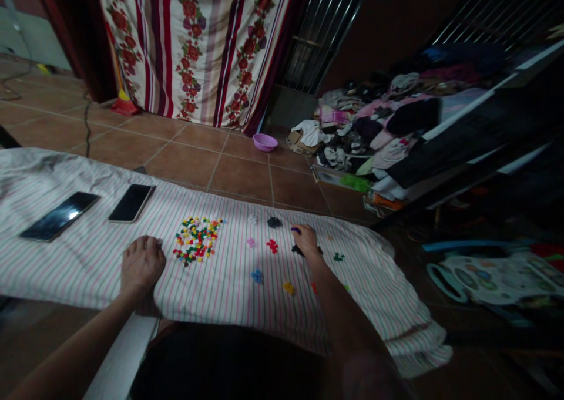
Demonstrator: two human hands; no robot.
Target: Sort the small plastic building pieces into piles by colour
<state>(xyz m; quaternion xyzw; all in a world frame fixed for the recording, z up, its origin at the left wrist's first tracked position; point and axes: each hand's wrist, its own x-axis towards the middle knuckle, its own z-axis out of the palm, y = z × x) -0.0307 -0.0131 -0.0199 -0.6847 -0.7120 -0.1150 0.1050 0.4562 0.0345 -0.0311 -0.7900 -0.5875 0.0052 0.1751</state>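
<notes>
My left hand (143,263) rests palm down on the striped cloth (207,294), its fingers loosely bent and not gripping anything visible. Just right of it lies a loose pile of small mixed-colour pieces (197,239). Over the small colour groups reaches my right hand (305,239), fingers drawn together beside purple pieces (295,229); whatever is in the fingertips is hidden. Black pieces (297,249) show partly under this hand. Around it lie red pieces (272,246), dark grey pieces (274,222), green pieces (338,256), yellow pieces (288,288) and blue pieces (257,276).
Two phones, a dark one (60,216) and a smaller one (131,203), lie on the cloth at left. Beyond the table edge are a tiled floor, a purple basin (265,142) and a floral curtain (189,47). Clothes (374,118) are heaped at right.
</notes>
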